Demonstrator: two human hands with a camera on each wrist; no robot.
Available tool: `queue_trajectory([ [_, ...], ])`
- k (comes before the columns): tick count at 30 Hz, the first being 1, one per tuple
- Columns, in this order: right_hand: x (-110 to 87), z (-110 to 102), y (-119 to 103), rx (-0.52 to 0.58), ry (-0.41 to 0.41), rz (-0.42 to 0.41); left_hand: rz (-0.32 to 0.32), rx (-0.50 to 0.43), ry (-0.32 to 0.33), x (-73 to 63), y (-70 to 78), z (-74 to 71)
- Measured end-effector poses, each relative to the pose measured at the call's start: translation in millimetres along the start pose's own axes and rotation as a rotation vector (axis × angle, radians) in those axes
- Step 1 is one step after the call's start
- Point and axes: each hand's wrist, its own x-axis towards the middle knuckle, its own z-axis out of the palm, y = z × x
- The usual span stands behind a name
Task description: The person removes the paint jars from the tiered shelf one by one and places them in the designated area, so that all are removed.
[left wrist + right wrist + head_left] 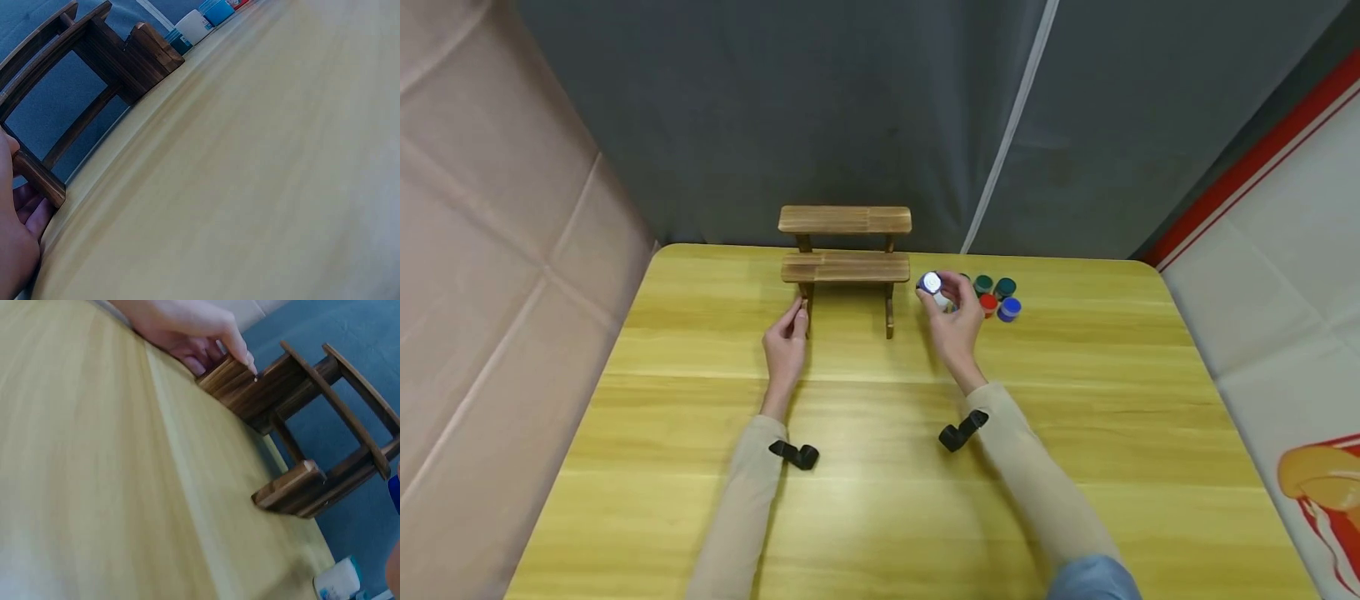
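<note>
A two-tier wooden stand (846, 267) with slatted steps is upright at the table's back edge. My left hand (784, 348) pinches its left foot between thumb and fingers; the left wrist view shows the fingers around that dark wooden foot (40, 178). Just right of the stand, my right hand (958, 329) grips a small jar (930, 282) with a blue-purple rim and a bright top, raised above the table. Only a blue edge of this jar (394, 492) appears in the right wrist view. Both lower tier and upper tier look bare.
Several small jars stand right of the stand, among them a red one (988, 305), a blue one (1010, 309) and a dark green one (1004, 288). Some are partly hidden behind my right hand. A grey curtain (775, 108) hangs behind the wooden table (880, 500).
</note>
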Motion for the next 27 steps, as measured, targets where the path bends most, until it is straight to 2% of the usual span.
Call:
queue_trajectory([
  [17, -24.8, -15, 33, -0.082, -0.017, 0.145, -0.036, 0.006, 0.016, -1.6, -0.9, -8.6],
  [19, -26.9, -16, 35, -0.096, -0.026, 0.17, -0.043, 0.017, 0.02, -3.2, 3.4, -8.1],
  [22, -29.4, -16, 37, -0.112, -0.035, 0.198, -0.04, 0.028, 0.022, -8.6, 18.6, -8.2],
  [25, -30.9, -16, 40, -0.133, -0.04, 0.21, -0.025, 0.019, 0.024, -13.6, 33.5, -8.9],
  [27, -32.0, -16, 42, -0.145, -0.046, 0.22, -0.014, 0.012, 0.026, -15.3, 38.3, -9.5],
])
